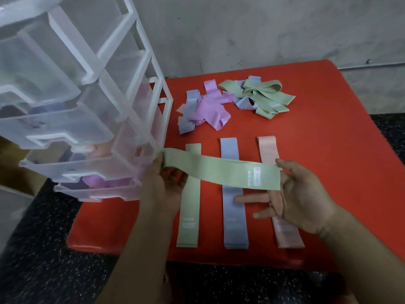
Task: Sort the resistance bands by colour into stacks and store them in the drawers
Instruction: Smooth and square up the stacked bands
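Grips, with the left hand (163, 183), the left end of the held green band (219, 170), fingers curled round it. Pinches, with the right hand (306, 194), the band's right end between the thumb and the fingers behind it; two lower fingers stretched out straight beneath, free of the band. Held green band: spread flat and nearly level in the air above the bench (328, 128), white print near its right end, crossing over the three stacks below.

Beneath the hands, side by side yet apart on the red bench, laid lengthwise towards the viewer: green stack (188, 227) at left, blue stack (234, 227) in the middle, pink stack (287, 233) at right, each flattened.

Farther back on the bench, two loose heaps: blue and purple heap (208, 108) nearer the drawers, green and blue heap (258, 95) to its right, bands tangled and overlapping in both.

At the bench's left edge, just beside the left hand: translucent drawer unit (87, 106), several drawers pulled part-way out. Purple bands (96, 181) in the lowest drawer; a pink shape in the drawer above, blurred through the plastic; contents of the upper drawers not discernible.

Beyond: grey wall (263, 29) behind the bench, dark speckled floor (43, 249) below and around it.
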